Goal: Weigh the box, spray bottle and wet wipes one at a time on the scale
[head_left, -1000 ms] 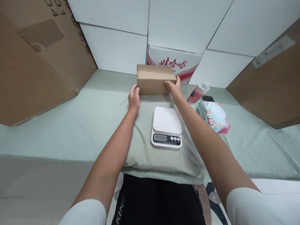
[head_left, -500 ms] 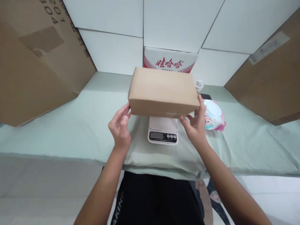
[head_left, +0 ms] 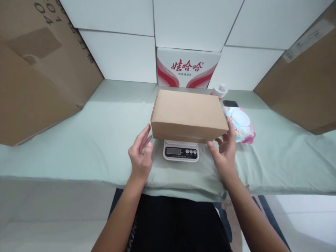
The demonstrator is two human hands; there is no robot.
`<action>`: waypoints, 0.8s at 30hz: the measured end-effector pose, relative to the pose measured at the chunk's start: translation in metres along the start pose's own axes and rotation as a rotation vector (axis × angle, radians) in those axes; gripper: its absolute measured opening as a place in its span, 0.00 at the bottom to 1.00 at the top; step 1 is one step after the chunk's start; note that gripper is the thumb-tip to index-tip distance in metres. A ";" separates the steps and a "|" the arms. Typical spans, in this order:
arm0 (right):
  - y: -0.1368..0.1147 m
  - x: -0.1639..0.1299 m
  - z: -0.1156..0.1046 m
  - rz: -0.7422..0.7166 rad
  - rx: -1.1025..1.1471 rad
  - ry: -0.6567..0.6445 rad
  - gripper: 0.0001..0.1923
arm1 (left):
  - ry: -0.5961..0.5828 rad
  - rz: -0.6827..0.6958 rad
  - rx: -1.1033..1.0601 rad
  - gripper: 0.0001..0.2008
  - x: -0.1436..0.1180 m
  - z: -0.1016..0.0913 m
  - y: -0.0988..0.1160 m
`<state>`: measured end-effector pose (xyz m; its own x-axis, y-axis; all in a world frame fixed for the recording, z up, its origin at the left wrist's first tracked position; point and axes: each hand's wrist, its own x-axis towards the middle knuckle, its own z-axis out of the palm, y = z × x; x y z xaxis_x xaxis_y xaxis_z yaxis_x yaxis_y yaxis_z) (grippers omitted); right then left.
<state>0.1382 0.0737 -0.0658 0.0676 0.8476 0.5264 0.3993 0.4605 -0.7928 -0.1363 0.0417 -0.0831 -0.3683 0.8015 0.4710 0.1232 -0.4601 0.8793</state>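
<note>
A plain brown cardboard box [head_left: 189, 110] sits on a white digital kitchen scale [head_left: 181, 157], covering most of its platform. The scale's display and buttons show in front of the box. At the box's left end, my left hand [head_left: 141, 152] is open, its fingers apart and the tips beside the corner. My right hand [head_left: 225, 148] holds the box's right front corner, thumb at the lower front edge and fingers along the side. Some of the right fingers are hidden by the box.
Behind the box stand a white and red printed carton [head_left: 187, 68] and a white bottle [head_left: 219, 91]. To the right lie a dark phone-like object [head_left: 230, 103] and a wipes pack [head_left: 240, 122]. Large cartons [head_left: 47, 80] flank the green cloth [head_left: 105, 140].
The box has come down onto the scale, uncovering more of the printed carton and bottle. My left hand has let go of its end; my right hand stays at the other.
</note>
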 end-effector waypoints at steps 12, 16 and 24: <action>-0.006 -0.001 -0.006 0.041 -0.028 -0.048 0.45 | -0.065 -0.008 0.034 0.27 -0.003 -0.001 -0.006; -0.022 0.017 0.008 0.023 0.034 -0.094 0.47 | -0.023 0.040 -0.024 0.29 0.012 0.001 0.006; -0.016 0.132 0.082 0.073 0.235 -0.174 0.53 | 0.042 0.161 -0.089 0.31 0.131 0.031 -0.023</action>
<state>0.0658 0.1999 -0.0082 -0.0772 0.9037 0.4212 0.1755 0.4282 -0.8865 -0.1591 0.1688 -0.0393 -0.3892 0.6987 0.6003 0.1028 -0.6146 0.7821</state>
